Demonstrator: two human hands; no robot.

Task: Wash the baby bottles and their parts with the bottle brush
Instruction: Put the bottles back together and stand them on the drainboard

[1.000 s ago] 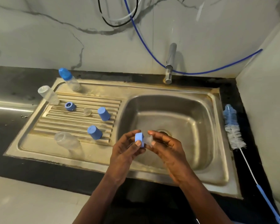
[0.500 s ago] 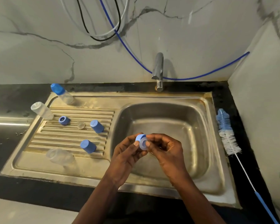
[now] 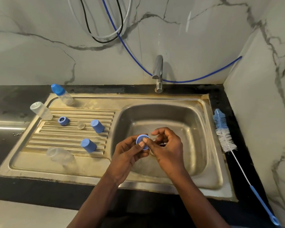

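One blue ring [image 3: 140, 139] in left hand [image 3: 127, 156]

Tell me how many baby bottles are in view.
3, all on the drainboard: the capped bottle at its back left corner, the standing clear bottle at its left edge, the lying clear bottle near its front. None seems hidden.

your left hand [image 3: 130, 153]: middle of the frame, fingers curled, pinches the blue ring [image 3: 142, 141] | your right hand [image 3: 167, 149]: touching it, thumb on the ring, fingers curled | your arms: rise from the bottom edge
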